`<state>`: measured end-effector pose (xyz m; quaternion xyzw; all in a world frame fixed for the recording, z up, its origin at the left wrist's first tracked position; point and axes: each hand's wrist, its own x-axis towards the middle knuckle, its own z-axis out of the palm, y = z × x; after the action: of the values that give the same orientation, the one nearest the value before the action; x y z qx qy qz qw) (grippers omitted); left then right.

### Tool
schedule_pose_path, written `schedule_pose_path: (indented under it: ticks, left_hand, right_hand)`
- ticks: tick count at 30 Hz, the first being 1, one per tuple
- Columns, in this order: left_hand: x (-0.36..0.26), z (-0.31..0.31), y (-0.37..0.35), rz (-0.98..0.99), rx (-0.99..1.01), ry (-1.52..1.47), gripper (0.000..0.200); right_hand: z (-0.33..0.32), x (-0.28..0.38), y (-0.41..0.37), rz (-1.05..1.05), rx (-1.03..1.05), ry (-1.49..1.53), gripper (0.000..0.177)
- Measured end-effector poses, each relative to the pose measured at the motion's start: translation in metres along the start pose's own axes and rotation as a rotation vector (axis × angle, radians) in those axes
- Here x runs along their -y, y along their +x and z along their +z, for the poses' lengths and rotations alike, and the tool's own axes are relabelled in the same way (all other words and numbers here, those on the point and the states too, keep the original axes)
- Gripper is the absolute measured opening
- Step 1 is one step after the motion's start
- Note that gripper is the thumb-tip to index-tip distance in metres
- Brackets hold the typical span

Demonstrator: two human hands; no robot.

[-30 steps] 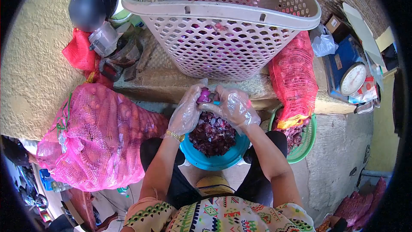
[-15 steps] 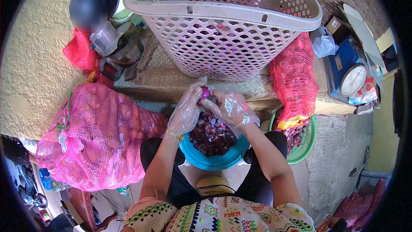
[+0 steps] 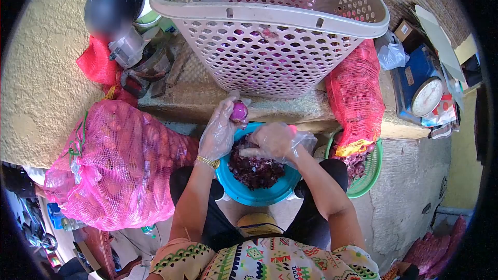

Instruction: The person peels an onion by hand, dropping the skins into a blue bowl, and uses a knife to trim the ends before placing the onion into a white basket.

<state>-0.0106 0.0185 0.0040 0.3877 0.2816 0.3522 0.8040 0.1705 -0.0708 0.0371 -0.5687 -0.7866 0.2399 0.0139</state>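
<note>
Two gloved hands are working over the one blue bowl (image 3: 234,187) of purple peelings (image 3: 254,168). The left hand (image 3: 220,132) is pinching a single peeled onion (image 3: 238,110) just above the bowl's far rim, and the right hand (image 3: 275,140) is clenching one pale handle (image 3: 249,152). One white basket (image 3: 270,15) is standing behind, with the pink sack (image 3: 114,161) and the red sack (image 3: 355,93) flanking.

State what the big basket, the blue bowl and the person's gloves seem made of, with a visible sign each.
Basket: likely moulded plastic, matt and pale, with regular holes. Blue bowl: probably plastic, smooth, evenly coloured. Gloves on the left hand and right hand: thin clear plastic film, crinkled, loose, skin showing through.
</note>
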Motion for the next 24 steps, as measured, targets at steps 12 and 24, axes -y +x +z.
schedule_pose_path:
  ticks: [12,24]
  left_hand:
    - [0.002,0.002,0.002,-0.014,-0.126,-0.419,0.044]
    - [0.01,0.014,-0.005,-0.005,-0.084,-0.181,0.047]
  right_hand:
    - [0.012,-0.013,0.002,-0.054,-0.32,0.251,0.066]
    - [0.0,-0.001,0.001,0.221,-0.538,0.395,0.064]
